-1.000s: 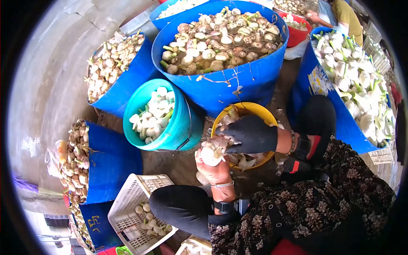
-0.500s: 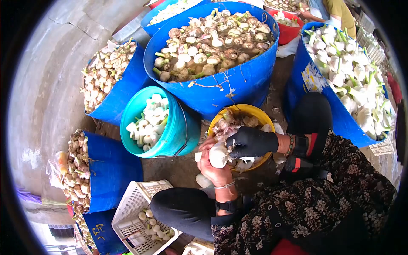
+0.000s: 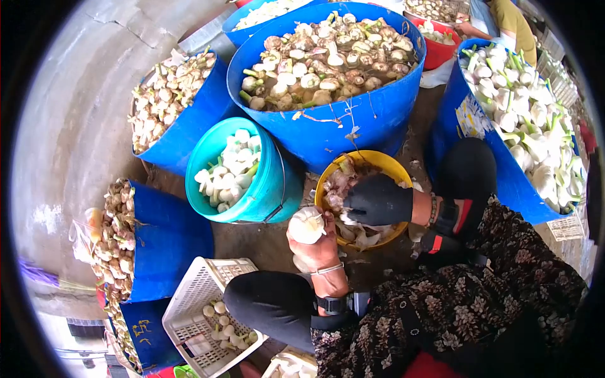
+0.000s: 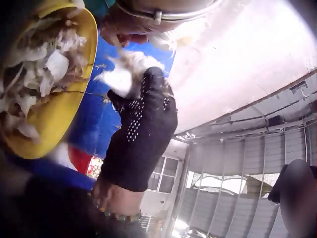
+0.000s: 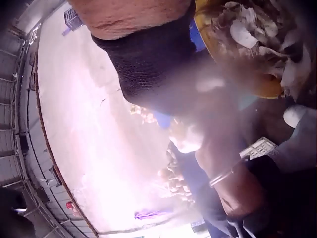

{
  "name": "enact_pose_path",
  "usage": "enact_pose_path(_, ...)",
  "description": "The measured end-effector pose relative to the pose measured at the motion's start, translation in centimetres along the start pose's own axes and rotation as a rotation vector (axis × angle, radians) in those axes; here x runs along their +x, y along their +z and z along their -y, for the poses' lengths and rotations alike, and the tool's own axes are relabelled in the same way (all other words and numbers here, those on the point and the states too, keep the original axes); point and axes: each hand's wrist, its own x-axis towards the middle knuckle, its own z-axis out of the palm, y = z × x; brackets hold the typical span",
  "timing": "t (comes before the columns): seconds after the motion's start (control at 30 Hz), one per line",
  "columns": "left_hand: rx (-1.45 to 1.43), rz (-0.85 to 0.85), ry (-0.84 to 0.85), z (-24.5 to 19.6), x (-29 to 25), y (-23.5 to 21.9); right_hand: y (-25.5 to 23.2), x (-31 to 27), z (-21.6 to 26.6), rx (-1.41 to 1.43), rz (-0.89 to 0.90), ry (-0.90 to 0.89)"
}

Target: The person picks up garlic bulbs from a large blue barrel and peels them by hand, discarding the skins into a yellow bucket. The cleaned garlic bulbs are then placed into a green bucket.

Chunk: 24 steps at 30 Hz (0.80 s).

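Note:
The bare left hand grips a white garlic bulb, its rounded face toward the head camera, left of the yellow bucket. Over that bucket is the right hand in a black glove, fingers bent, with pale papery skin at its fingertips. In the left wrist view the gloved hand pinches white, papery material below the bare hand. Blur covers much of the right wrist view, where the bulb shows beyond the black glove. Loose peel lies in the bucket.
A teal bucket of white bulbs stands left of the yellow one. Blue tubs of garlic surround it, one at right. A white crate with bulbs is beside the knee. Another person is at the upper right.
The bulb has turned in the left hand and moved slightly left, away from the gloved fingers that were against it. The gloved hand is now apart from it, over the yellow bucket.

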Motion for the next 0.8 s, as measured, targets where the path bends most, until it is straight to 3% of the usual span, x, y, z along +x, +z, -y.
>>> enact_pose_path(0.07,-0.072,0.155,-0.133,-0.4,0.2,-0.6,0.2,0.4,1.3,0.145,-0.372,-0.152)
enact_pose_path(0.1,0.090,0.062,0.096,0.3,1.0,-1.5,-0.4,0.4,2.2,0.188,-0.475,-0.208)
enact_pose_path(0.13,0.088,0.068,0.090,0.7,0.8,-0.9,-0.5,0.6,2.6,0.181,-0.478,-0.203)
enact_pose_path(0.2,0.383,0.038,0.173,1.1,-0.4,0.5,-0.5,0.7,3.2,-0.015,-0.386,-0.177)
enact_pose_path(0.27,0.324,0.072,0.208,1.9,0.4,0.1,0.3,1.1,2.9,-0.015,-0.439,-0.197)
enact_pose_path(0.33,0.108,-0.088,-0.005,2.5,-0.2,1.5,0.7,1.3,2.2,-0.032,-0.416,-0.211)
enact_pose_path(0.37,0.087,0.061,0.004,2.7,-0.2,1.1,0.5,1.1,2.0,-0.034,-0.420,-0.205)
enact_pose_path(0.43,0.140,0.089,-0.003,2.9,0.1,0.5,0.0,0.8,1.6,0.162,-0.265,-0.168)
enact_pose_path(0.47,0.189,0.112,-0.009,2.9,0.4,0.0,0.1,0.7,1.2,0.164,-0.270,-0.166)
enact_pose_path(0.53,0.135,0.162,-0.054,2.6,1.3,-1.5,1.2,0.7,-0.8,0.803,-0.524,-0.224)
enact_pose_path(0.57,0.086,0.035,-0.046,2.6,0.8,-0.4,1.9,1.1,-1.9,0.801,-0.613,-0.209)
enact_pose_path(0.6,0.037,-0.093,-0.036,2.5,0.4,0.3,2.5,1.0,-3.4,0.995,-0.507,-0.131)
enact_pose_path(0.67,0.001,-0.060,-0.031,1.8,0.6,-0.5,-0.8,0.3,-3.4,1.259,-0.283,0.011)
enact_pose_path(0.73,0.069,-0.012,0.070,1.5,-0.2,0.6,0.1,1.0,-4.2,1.348,-0.323,-0.049)
enact_pose_path(0.8,0.155,0.022,0.149,0.1,0.0,-0.6,2.9,1.2,-5.1,1.589,-0.010,0.106)
